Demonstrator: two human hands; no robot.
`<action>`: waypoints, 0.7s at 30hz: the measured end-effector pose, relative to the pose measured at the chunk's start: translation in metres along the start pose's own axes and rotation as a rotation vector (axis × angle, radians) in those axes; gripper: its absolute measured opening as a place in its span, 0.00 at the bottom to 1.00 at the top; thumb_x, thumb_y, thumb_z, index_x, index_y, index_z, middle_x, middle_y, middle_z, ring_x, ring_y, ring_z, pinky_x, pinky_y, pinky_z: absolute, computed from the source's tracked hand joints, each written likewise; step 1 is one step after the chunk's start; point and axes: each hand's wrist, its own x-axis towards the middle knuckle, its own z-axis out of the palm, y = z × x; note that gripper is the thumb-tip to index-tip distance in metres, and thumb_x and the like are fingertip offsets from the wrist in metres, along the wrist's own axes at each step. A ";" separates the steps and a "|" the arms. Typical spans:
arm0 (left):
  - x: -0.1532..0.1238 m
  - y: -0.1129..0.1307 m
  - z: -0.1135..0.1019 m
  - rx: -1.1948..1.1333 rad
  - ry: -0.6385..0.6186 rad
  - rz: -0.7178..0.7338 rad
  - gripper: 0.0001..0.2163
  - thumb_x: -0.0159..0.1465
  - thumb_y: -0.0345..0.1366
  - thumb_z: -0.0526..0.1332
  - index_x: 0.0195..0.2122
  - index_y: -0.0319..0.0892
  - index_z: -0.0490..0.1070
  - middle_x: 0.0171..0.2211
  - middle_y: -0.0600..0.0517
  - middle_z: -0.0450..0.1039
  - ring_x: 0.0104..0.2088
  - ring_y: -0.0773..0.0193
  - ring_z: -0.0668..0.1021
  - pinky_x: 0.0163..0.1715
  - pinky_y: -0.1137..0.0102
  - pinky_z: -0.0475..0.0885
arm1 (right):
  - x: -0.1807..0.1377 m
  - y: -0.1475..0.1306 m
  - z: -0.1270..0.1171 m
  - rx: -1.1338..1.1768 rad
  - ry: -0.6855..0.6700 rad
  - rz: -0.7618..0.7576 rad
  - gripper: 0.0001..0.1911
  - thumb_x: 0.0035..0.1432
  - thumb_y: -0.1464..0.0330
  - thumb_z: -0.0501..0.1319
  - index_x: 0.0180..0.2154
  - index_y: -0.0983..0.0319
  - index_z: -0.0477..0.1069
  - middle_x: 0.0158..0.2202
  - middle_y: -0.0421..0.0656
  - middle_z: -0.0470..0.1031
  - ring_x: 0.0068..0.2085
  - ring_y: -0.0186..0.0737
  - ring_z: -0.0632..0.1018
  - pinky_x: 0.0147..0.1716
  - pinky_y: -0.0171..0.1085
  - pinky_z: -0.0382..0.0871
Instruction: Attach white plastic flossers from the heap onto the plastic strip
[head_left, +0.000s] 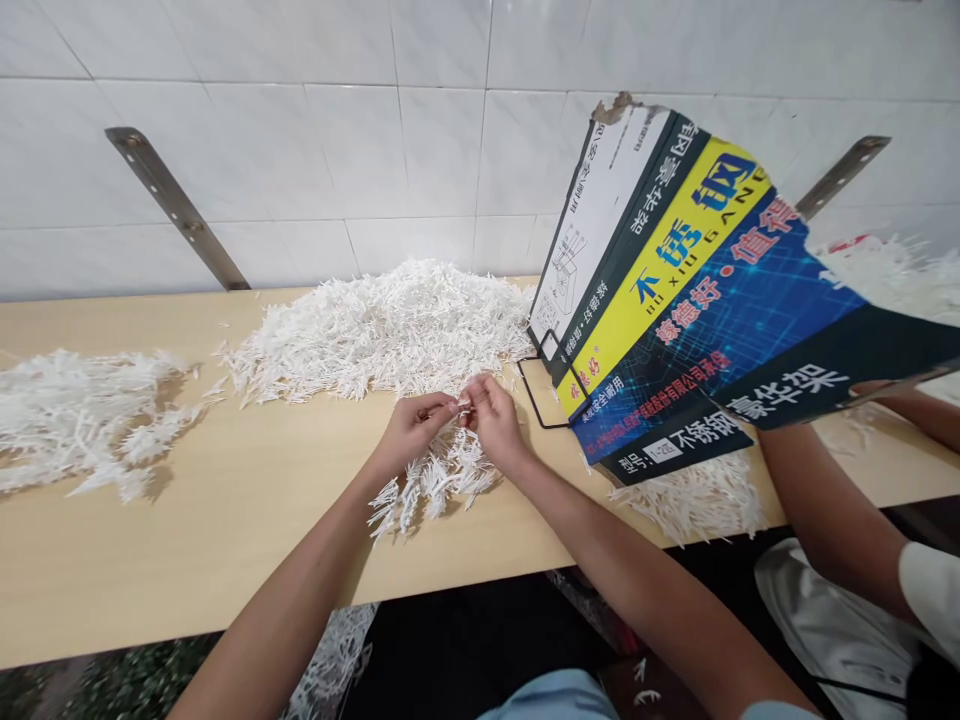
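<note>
My left hand [411,428] and my right hand [495,420] meet over the wooden table [225,520], fingers pinched together on a small white plastic piece [463,406] between them. Right under my hands lies a small heap of white plastic pieces [431,485]. A much larger pile of the same white pieces [390,330] sits behind my hands against the tiled wall. Both hands are closed on the piece.
Another white pile [82,420] lies at the left. A printed cardboard box panel [697,300] leans on a wire stand at the right, with more white pieces [697,500] below it. A co-worker's arm [825,510] reaches in at the right. Metal brackets [176,208] slant on the wall.
</note>
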 end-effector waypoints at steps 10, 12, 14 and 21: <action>-0.013 0.002 -0.008 -0.458 0.073 0.034 0.17 0.63 0.51 0.68 0.37 0.41 0.74 0.18 0.57 0.66 0.18 0.69 0.68 0.20 0.73 0.61 | 0.001 -0.009 -0.006 -0.445 0.019 -0.237 0.13 0.63 0.60 0.64 0.45 0.59 0.79 0.37 0.44 0.80 0.32 0.37 0.77 0.32 0.35 0.71; -0.013 0.004 -0.009 -0.522 0.059 0.047 0.15 0.64 0.49 0.68 0.40 0.42 0.72 0.22 0.55 0.71 0.21 0.68 0.71 0.22 0.74 0.63 | -0.003 -0.009 -0.002 -0.511 0.051 -0.252 0.15 0.63 0.64 0.62 0.50 0.59 0.78 0.40 0.45 0.81 0.32 0.38 0.77 0.35 0.37 0.72; -0.013 0.005 -0.011 -0.575 0.047 0.056 0.15 0.63 0.45 0.70 0.42 0.42 0.70 0.26 0.54 0.74 0.22 0.69 0.71 0.23 0.74 0.65 | -0.004 -0.010 -0.002 -0.538 0.094 -0.247 0.16 0.63 0.66 0.60 0.51 0.60 0.77 0.42 0.46 0.82 0.32 0.38 0.77 0.37 0.38 0.73; -0.015 0.004 -0.015 -0.648 -0.002 0.036 0.16 0.58 0.38 0.73 0.42 0.41 0.70 0.28 0.54 0.74 0.23 0.68 0.74 0.28 0.70 0.70 | -0.012 -0.025 -0.006 -0.274 -0.225 -0.185 0.17 0.67 0.59 0.60 0.52 0.59 0.77 0.50 0.47 0.82 0.51 0.46 0.80 0.49 0.41 0.73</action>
